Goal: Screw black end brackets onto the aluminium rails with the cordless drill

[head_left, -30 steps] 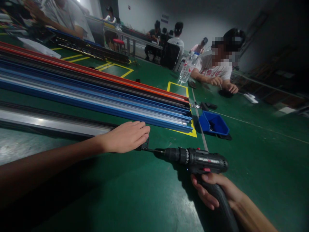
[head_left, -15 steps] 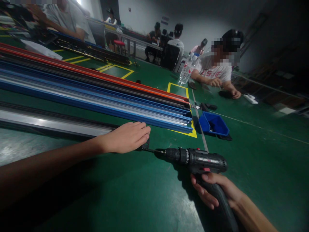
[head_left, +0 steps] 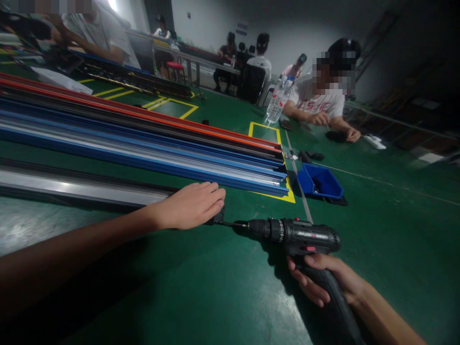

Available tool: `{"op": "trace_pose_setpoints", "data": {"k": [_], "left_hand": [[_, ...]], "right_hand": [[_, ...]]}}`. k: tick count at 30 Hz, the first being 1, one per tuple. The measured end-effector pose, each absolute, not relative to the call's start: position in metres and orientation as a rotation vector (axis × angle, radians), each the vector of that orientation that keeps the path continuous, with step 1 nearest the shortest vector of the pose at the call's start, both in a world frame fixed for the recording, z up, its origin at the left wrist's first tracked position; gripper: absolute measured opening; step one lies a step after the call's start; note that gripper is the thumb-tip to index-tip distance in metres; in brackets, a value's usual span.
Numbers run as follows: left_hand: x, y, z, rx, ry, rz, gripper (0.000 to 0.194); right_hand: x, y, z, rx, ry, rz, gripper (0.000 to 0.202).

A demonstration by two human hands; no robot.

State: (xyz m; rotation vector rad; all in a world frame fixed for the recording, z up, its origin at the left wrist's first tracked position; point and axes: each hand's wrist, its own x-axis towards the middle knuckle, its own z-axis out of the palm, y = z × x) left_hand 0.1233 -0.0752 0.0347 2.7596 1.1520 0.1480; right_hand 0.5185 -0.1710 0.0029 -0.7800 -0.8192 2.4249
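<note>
My left hand (head_left: pixel 194 205) is wrapped over the right end of a black and silver metal profile (head_left: pixel 82 189), its fingers closed around the end. In my right hand (head_left: pixel 328 278) is a black cordless drill (head_left: pixel 305 235), held by the handle with the forefinger near the red trigger. The drill lies level, its long thin bit (head_left: pixel 233 224) pointing left and meeting the dark end piece under my left fingers. My left palm hides most of that end piece, so I cannot see exactly what the tip touches.
Blue profiles (head_left: pixel 143 160) and an orange one (head_left: pixel 179 115) lie side by side behind my left hand. A blue bin (head_left: pixel 319 182) with dark contents stands beyond the drill. Plastic bottles (head_left: pixel 276 103) stand near a co-worker (head_left: pixel 319 100) seated across the green table (head_left: pixel 201 287).
The drill and my right hand have shifted very slightly to the right in view. My left hand stays on the profile's end, and the bit still meets it.
</note>
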Motion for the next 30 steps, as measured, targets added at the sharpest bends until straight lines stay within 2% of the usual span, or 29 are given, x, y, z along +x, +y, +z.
{"op": "trace_pose_setpoints", "data": {"k": [17,20,24,30], "left_hand": [[0.109,-0.067,0.045,2.527,0.965,0.163,0.048],[0.106,-0.069,0.052,2.522,0.931,0.094,0.043],[0.103,-0.072,0.055,2.601,0.905,0.039,0.056],[0.105,-0.071,0.050,2.618,0.911,0.087,0.036]], "right_hand": [[0.520,-0.170,-0.002,-0.787,-0.837,2.415,0.035],[0.520,-0.170,-0.004,-0.773,-0.857,2.416,0.036],[0.521,-0.170,-0.006,-0.769,-0.870,2.402,0.036],[0.520,-0.168,-0.006,-0.762,-0.885,2.400,0.036]]}}
